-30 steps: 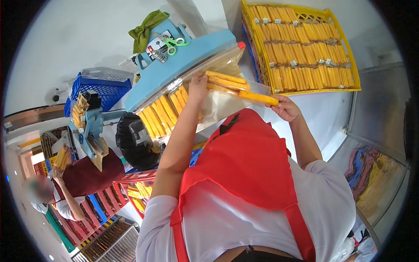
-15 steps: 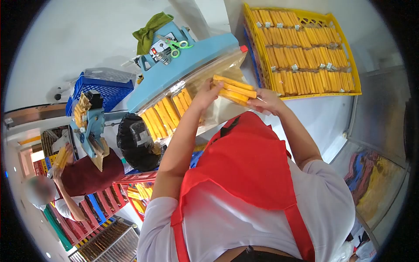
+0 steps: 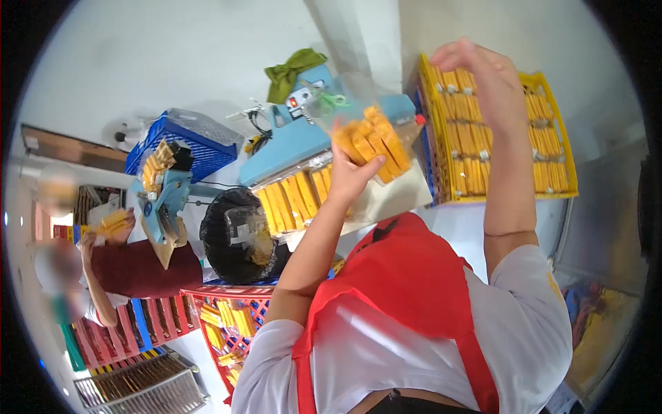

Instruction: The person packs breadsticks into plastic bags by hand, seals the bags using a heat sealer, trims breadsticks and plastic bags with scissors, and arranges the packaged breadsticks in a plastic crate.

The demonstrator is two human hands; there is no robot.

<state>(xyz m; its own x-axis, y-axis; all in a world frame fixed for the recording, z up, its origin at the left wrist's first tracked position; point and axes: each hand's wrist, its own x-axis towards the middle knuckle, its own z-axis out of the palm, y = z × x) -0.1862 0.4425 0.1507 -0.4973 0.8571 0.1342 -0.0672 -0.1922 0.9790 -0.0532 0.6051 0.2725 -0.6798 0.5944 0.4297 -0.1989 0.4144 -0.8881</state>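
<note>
In my left hand (image 3: 350, 174) is a clear plastic bag of yellow sticks (image 3: 386, 148), gripped from below with the thumb across its front. The bag's clear upper end stands up in front of the blue sealing machine (image 3: 276, 160). My right hand (image 3: 491, 86) is raised over the yellow crate (image 3: 569, 155), its fingers stretched out and slightly bent, with nothing seen in them. Rows of bagged yellow sticks (image 3: 472, 127) fill that crate. More bagged sticks (image 3: 293, 200) lie along the front of the machine, left of my left hand.
Green-handled scissors (image 3: 334, 101) and a green cloth (image 3: 293, 72) rest on the machine. A black-lined bin (image 3: 221, 238) stands to the left, a red crate (image 3: 207, 310) below it. A blue crate (image 3: 162, 148) is at far left, near a co-worker's hands holding yellow sticks (image 3: 114, 222).
My right hand has let go of the bag and moved up over the yellow crate. My left hand now holds the bag alone, turned more upright. The whole view has shifted.
</note>
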